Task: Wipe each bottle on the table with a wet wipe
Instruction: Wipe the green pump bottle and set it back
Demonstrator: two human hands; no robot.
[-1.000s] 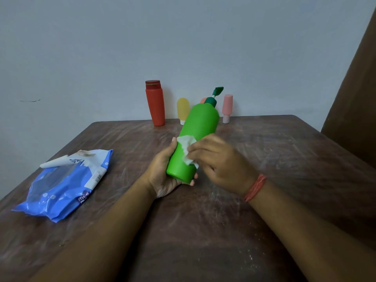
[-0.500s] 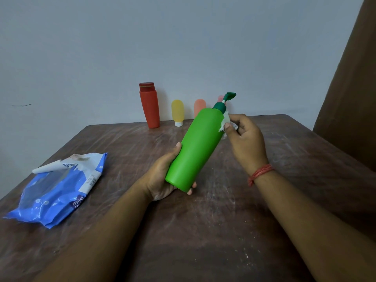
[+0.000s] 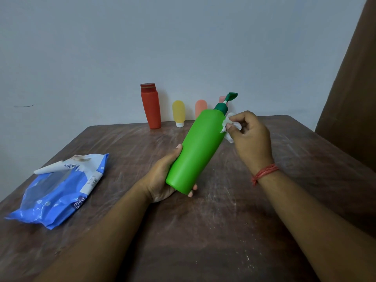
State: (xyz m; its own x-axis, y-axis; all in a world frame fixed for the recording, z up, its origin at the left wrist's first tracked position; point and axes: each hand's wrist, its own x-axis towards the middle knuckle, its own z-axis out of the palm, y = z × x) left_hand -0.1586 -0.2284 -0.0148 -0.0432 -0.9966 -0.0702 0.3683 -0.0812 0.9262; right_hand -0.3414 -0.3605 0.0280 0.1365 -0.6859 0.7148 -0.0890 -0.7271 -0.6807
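1. Your right hand (image 3: 251,137) has carried the wet wipe (image 3: 228,129) from the lower body of the green pump bottle (image 3: 195,151) up to its shoulder, pinched there in curled fingers.
2. Your left hand (image 3: 162,180) still wraps the bottle's base, holding it tilted above the worktop (image 3: 223,231).
3. The body looks largely covered; the pump head likely remains.
4. The red bottle (image 3: 150,106), yellow bottle (image 3: 178,112) and peach bottle (image 3: 200,107) wait by the wall.

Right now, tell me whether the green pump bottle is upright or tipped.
Tipped. The green pump bottle leans with its pump up and right, base held off the table in the left hand.
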